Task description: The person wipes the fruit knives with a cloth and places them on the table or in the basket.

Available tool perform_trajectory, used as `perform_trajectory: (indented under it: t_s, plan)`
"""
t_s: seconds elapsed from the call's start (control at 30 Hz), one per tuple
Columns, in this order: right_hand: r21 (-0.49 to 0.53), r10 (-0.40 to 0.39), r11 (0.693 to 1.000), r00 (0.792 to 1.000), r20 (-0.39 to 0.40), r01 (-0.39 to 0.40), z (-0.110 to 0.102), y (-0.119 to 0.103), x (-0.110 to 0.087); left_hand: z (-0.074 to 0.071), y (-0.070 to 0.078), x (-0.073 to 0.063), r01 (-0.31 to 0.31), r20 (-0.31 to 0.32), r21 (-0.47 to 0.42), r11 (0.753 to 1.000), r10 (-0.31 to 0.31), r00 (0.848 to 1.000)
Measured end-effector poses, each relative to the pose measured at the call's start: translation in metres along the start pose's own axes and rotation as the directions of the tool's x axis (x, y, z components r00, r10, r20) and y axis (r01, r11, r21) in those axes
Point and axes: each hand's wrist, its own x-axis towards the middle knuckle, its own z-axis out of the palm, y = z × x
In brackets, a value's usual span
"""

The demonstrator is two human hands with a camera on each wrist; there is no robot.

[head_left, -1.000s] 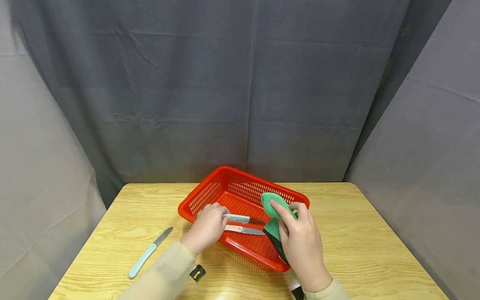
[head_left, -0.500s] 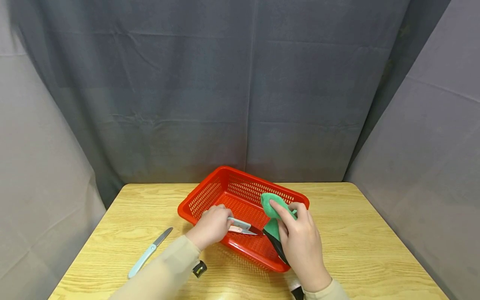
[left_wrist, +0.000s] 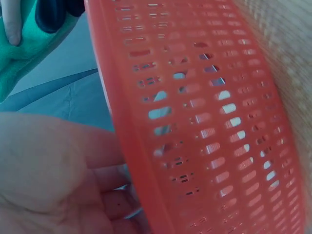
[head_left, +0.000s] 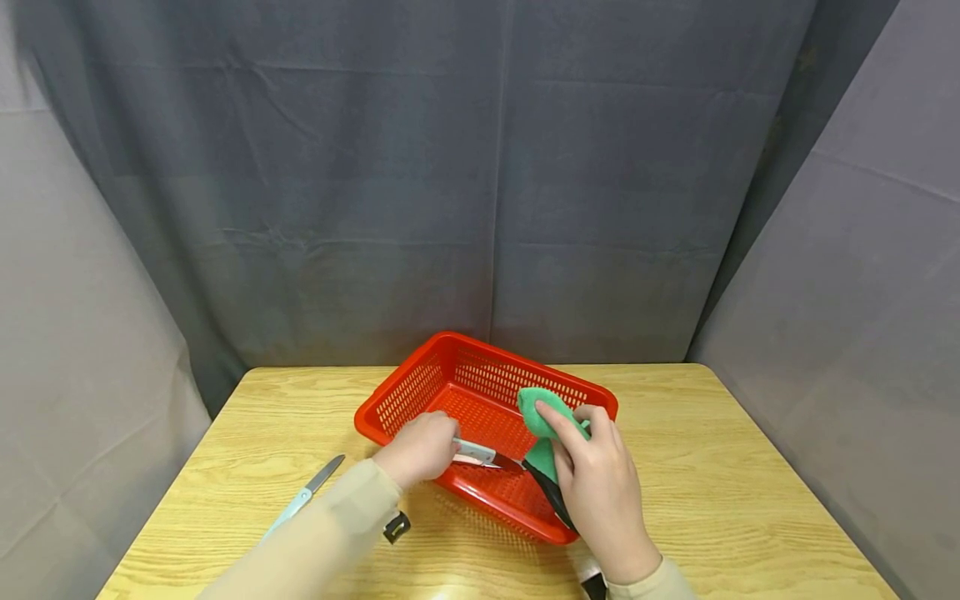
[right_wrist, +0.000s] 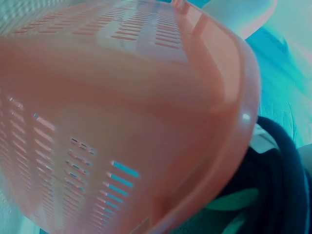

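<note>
My left hand (head_left: 420, 448) reaches over the near left rim of a red plastic basket (head_left: 551, 532) and grips a folding-style knife by its pale blue handle (head_left: 476, 451). The blade (head_left: 510, 463) points right, low inside the basket, tinted red. Just under it shows part of a second, paler knife (head_left: 480, 464), mostly covered. My right hand (head_left: 596, 487), at the basket's right side, holds a fuzzy green cloth piece (head_left: 542, 407) with a black lower part (head_left: 551, 493). The basket wall (left_wrist: 195, 117) hides most of the left fingers' grip in the left wrist view.
Another pale blue-handled knife (head_left: 300, 498) lies on the wooden table (head_left: 712, 467) to the left, partly behind my left sleeve (head_left: 315, 533). Grey curtains (head_left: 375, 183) hang behind the table and on both sides.
My left hand has moved slightly right and down into the basket with its knife, which now covers more of the paler knife. The left sleeve covers more of the table knife. My right hand barely moves.
</note>
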Motion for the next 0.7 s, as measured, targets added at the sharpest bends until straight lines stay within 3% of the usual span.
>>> perform_trajectory:
  t_s: [0.27, 0.7]
  plan:
    - [-0.003, 0.008, 1.000, 1.000, 0.014, -0.008, -0.0005, -0.0006, -0.0001, -0.0019, -0.0019, 0.0005, 0.059, 0.021, 0.102, 0.993, -0.062, 0.998]
    - [-0.011, 0.002, 1.000, 1.000, 0.012, -0.002, -0.0007, -0.0013, 0.0009, -0.0077, -0.0024, -0.0032, 0.059, 0.014, 0.062, 0.996, -0.060, 0.998]
